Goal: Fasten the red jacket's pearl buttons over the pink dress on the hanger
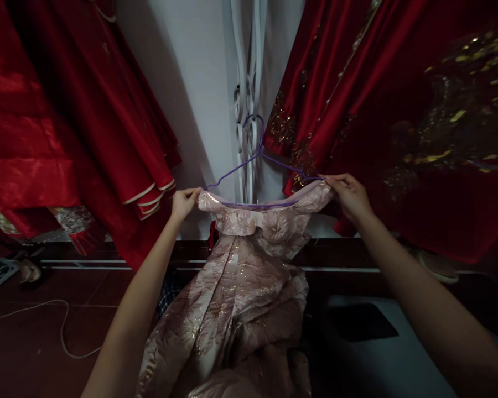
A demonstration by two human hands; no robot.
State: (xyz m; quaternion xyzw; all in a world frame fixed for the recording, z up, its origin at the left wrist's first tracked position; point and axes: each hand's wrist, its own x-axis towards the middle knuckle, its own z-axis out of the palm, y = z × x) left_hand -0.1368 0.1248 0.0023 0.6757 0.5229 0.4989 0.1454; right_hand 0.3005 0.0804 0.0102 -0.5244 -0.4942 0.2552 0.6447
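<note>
A pale pink dress (236, 282) with a shiny floral pattern spreads downward in front of me. Inside its off-shoulder neckline sits a thin purple hanger (238, 167), its hook pointing up toward the wall. My left hand (185, 203) pinches the dress's left shoulder at the hanger's end. At the opposite shoulder, my right hand (351, 194) grips the fabric near the other hanger tip. Both arms reach forward, and the neckline is stretched between them. The lower skirt lies in folds and runs out of view at the bottom.
Red garments (108, 110) hang on the left, and more red clothing with gold decoration (340, 83) hangs on the right. White curled metalwork (240, 55) stands against the wall. A white cable (64, 326) crosses the dark floor; a pale box-like surface (398, 359) is at lower right.
</note>
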